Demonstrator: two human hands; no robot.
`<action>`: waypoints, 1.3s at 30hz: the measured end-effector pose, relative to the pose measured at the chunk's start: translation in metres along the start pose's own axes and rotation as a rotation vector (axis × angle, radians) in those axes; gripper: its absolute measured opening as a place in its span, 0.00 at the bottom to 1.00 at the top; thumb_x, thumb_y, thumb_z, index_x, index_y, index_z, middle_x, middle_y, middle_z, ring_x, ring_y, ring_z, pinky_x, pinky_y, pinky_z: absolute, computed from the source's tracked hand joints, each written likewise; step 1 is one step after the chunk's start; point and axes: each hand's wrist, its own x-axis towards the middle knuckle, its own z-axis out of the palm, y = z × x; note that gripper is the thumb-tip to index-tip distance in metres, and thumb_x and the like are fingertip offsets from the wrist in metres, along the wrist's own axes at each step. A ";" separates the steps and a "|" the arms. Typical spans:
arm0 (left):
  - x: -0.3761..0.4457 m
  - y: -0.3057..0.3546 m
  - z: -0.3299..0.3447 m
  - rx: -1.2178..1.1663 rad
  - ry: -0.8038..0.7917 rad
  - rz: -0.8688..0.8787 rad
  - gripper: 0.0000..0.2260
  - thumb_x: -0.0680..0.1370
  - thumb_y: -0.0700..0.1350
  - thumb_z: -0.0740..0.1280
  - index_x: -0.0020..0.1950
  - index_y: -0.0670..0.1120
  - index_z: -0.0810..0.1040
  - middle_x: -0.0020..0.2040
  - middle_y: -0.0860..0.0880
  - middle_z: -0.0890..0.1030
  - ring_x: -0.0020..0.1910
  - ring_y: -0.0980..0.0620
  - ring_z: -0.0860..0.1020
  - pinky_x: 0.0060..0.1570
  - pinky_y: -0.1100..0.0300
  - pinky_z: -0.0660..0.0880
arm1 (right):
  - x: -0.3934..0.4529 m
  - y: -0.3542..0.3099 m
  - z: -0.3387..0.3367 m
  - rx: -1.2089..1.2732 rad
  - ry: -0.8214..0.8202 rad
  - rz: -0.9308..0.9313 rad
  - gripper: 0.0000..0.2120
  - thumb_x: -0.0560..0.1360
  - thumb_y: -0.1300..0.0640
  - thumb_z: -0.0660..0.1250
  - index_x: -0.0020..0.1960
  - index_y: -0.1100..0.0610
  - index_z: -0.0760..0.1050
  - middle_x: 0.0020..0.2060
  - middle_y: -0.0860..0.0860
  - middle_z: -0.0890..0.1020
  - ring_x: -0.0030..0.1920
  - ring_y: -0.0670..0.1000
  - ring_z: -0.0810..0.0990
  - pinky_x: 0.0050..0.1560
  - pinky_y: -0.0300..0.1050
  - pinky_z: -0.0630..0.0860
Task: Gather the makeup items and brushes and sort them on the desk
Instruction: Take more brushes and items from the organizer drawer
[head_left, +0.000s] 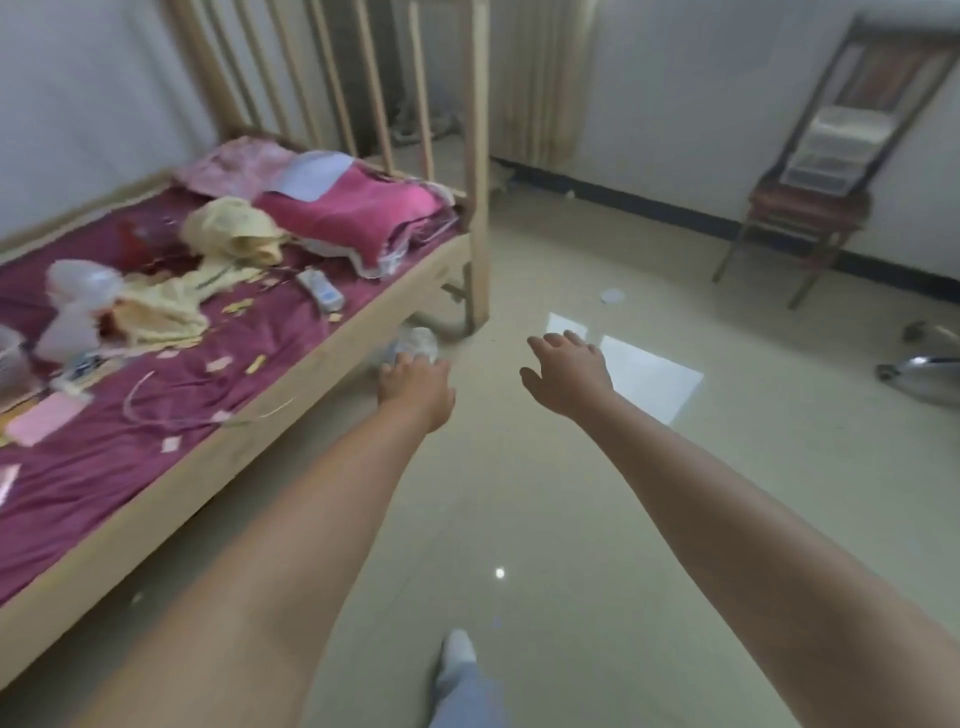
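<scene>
Both my arms stretch forward over the floor beside a wooden bed (332, 353). My left hand (415, 387) hangs near the bed's corner with its fingers curled down, and I see nothing in it. My right hand (566, 371) is spread open and empty above the tiles. Small items lie scattered on the purple sheet (104, 467): a white tube-like item (321, 289), a pink flat card (44, 418), a dark small tool (85, 364) and several tiny scraps. No desk is in view. The picture is blurred, so I cannot identify any brushes.
Pink folded blankets (358, 213) and yellow cloth (234, 234) lie on the bed. Clear plastic containers (78, 301) sit at its left. A crumpled bag (415, 340) lies under the bed corner. A chair (810, 202) with a white organizer stands at the right wall. Metal objects (930, 374) rest far right.
</scene>
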 end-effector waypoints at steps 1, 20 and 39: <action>0.024 0.015 -0.005 -0.002 0.013 0.038 0.18 0.80 0.51 0.55 0.67 0.46 0.65 0.68 0.43 0.68 0.68 0.43 0.64 0.65 0.50 0.62 | 0.014 0.020 -0.002 -0.001 -0.004 0.045 0.21 0.78 0.50 0.55 0.68 0.57 0.63 0.66 0.55 0.69 0.70 0.56 0.61 0.67 0.53 0.59; 0.506 0.324 -0.147 0.089 0.145 0.686 0.20 0.80 0.54 0.54 0.68 0.48 0.65 0.67 0.46 0.68 0.67 0.45 0.64 0.62 0.51 0.64 | 0.338 0.377 -0.109 0.048 -0.009 0.731 0.27 0.79 0.43 0.49 0.74 0.53 0.51 0.75 0.53 0.52 0.75 0.58 0.45 0.73 0.58 0.45; 0.923 0.699 -0.285 0.096 0.125 0.827 0.19 0.80 0.51 0.56 0.67 0.44 0.64 0.66 0.43 0.67 0.68 0.43 0.62 0.62 0.51 0.64 | 0.680 0.799 -0.224 0.121 0.069 0.836 0.27 0.79 0.44 0.51 0.74 0.53 0.51 0.75 0.54 0.54 0.75 0.57 0.46 0.73 0.56 0.46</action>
